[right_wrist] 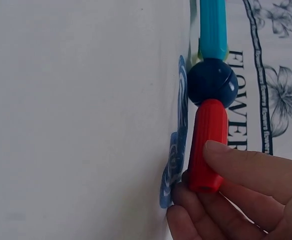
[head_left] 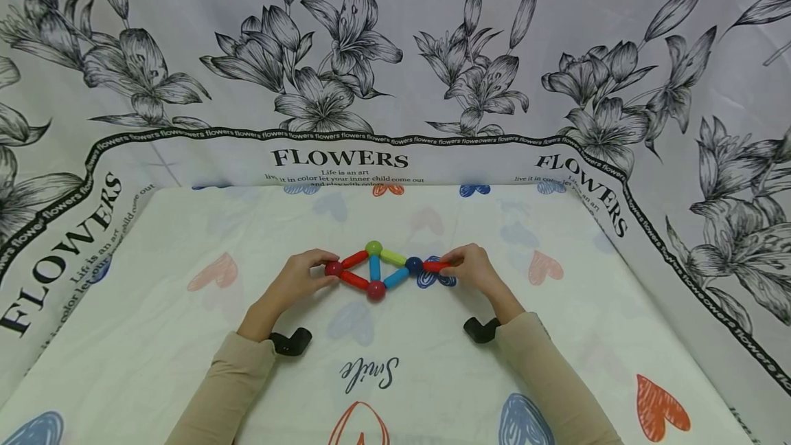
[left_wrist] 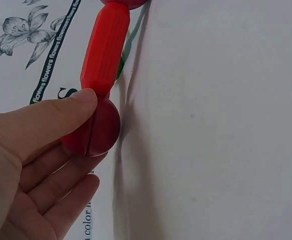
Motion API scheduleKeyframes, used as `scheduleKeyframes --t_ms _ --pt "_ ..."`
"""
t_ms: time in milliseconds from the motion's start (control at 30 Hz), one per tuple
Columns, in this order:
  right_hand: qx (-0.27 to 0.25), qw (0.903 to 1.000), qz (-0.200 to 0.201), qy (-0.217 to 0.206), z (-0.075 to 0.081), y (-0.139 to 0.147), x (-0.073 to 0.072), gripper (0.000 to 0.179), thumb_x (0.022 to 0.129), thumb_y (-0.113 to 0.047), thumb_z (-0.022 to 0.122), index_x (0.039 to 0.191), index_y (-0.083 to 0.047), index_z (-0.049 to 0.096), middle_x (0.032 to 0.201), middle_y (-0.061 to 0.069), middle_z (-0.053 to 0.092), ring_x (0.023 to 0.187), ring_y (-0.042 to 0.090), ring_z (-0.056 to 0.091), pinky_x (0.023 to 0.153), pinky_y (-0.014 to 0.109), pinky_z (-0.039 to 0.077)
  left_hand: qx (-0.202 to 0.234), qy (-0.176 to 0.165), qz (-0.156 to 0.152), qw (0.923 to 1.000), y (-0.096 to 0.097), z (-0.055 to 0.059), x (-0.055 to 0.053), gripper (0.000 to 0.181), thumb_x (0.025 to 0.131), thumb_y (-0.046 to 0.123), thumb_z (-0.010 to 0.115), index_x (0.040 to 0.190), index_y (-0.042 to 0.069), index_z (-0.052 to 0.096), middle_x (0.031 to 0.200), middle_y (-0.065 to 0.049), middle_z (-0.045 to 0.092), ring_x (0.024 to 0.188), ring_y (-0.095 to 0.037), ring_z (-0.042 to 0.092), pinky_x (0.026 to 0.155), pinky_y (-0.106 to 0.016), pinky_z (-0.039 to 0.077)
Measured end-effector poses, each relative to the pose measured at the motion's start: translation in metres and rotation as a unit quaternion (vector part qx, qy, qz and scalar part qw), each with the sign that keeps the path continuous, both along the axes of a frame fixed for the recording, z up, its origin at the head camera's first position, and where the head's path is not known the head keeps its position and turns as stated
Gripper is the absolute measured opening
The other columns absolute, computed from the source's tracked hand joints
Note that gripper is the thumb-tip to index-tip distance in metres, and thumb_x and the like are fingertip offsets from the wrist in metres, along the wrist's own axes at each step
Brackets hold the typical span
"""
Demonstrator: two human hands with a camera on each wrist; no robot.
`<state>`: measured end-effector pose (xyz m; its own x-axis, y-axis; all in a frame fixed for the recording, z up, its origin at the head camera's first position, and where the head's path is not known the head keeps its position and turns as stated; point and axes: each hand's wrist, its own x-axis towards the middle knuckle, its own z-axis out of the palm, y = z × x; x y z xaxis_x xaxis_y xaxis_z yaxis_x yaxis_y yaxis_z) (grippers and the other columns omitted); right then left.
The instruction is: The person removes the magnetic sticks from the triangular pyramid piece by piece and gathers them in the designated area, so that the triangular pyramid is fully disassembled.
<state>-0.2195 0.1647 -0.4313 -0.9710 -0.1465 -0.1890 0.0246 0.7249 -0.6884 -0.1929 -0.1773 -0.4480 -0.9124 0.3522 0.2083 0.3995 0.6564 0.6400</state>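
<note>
A diamond-shaped frame of coloured rods and balls lies on the cloth, with a light blue rod [head_left: 375, 268] across its middle. My left hand [head_left: 304, 275] pinches the dark red ball [left_wrist: 105, 127] at its left corner; a red rod [left_wrist: 106, 47] runs from that ball. At the far corner is a lime green ball [head_left: 373, 248], at the near corner a red ball [head_left: 375, 290]. My right hand [head_left: 472, 268] pinches another red rod [right_wrist: 209, 135] between thumb and fingers. Its far end meets the navy ball [right_wrist: 213, 84] at the right corner, where a blue rod [right_wrist: 213, 27] also joins.
A white cloth [head_left: 432, 369] printed with hearts, bows and the word "Smile" covers the table. Behind and at the sides hangs a flower-printed curtain [head_left: 420, 88]. A black curved piece sticks out at the left wrist [head_left: 293, 342] and another at the right wrist [head_left: 480, 329].
</note>
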Motion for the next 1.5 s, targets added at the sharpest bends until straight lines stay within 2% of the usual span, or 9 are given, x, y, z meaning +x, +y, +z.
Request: scheduleKeyframes --t_ms 433,633,833,1067,1233,1500 --pt "0.035 0.9993 0.014 -0.008 -0.003 -0.001 -0.007 0.02 0.081 -0.008 0.075 0.1 -0.002 0.075 0.101 0.014 0.074 0.087 0.02 0.061 0.076 0.026 0.052 -0.008 -0.016 0.009 0.9998 0.0 -0.001 -0.001 0.034 0.08 0.006 0.075 0.112 -0.003 0.067 0.111 -0.02 0.07 0.103 -0.036 0.068 0.091 -0.046 0.056" --pt "0.038 0.9988 0.029 -0.006 0.001 -0.005 -0.008 0.021 0.082 -0.011 0.075 0.101 -0.003 0.074 0.102 0.013 0.073 0.088 0.02 0.061 0.08 0.029 0.053 0.006 -0.042 0.006 0.9991 -0.001 -0.001 -0.002 0.036 0.081 0.007 0.075 0.113 -0.004 0.067 0.111 -0.021 0.07 0.1 -0.033 0.068 0.09 -0.044 0.056" --pt "-0.011 0.9977 0.054 0.041 0.008 -0.016 -0.009 0.023 0.084 -0.013 0.073 0.103 0.0 0.072 0.102 0.016 0.073 0.09 0.023 0.064 0.082 0.034 0.057 0.025 -0.065 0.002 0.9976 -0.005 -0.003 -0.004 0.038 0.08 0.009 0.076 0.115 -0.003 0.067 0.113 -0.022 0.07 0.101 -0.033 0.067 0.092 -0.044 0.056" --pt "-0.053 0.9896 0.099 0.089 0.01 -0.04 -0.015 0.022 0.086 -0.015 0.071 0.103 0.0 0.072 0.1 0.015 0.074 0.091 0.023 0.068 0.087 0.035 0.059 0.034 -0.114 0.01 0.9929 -0.006 -0.004 -0.009 0.042 0.081 0.013 0.076 0.119 -0.001 0.066 0.117 -0.021 0.069 0.107 -0.033 0.066 0.094 -0.042 0.056" --pt "-0.072 0.9826 0.138 0.101 0.01 -0.057 -0.023 0.024 0.087 -0.016 0.071 0.105 0.0 0.071 0.101 0.014 0.074 0.093 0.022 0.067 0.087 0.031 0.059 0.044 -0.141 0.013 0.9889 -0.008 -0.005 -0.011 0.043 0.081 0.015 0.076 0.121 0.001 0.066 0.118 -0.02 0.069 0.107 -0.031 0.067 0.093 -0.04 0.056" --pt "-0.097 0.9747 0.174 0.101 0.01 -0.084 -0.031 0.025 0.086 -0.016 0.073 0.107 -0.003 0.071 0.104 0.012 0.074 0.095 0.022 0.067 0.088 0.027 0.058 0.059 -0.176 0.021 0.9825 -0.009 -0.002 -0.012 0.045 0.081 0.018 0.076 0.121 0.001 0.066 0.122 -0.022 0.067 0.106 -0.03 0.069 0.094 -0.041 0.056"
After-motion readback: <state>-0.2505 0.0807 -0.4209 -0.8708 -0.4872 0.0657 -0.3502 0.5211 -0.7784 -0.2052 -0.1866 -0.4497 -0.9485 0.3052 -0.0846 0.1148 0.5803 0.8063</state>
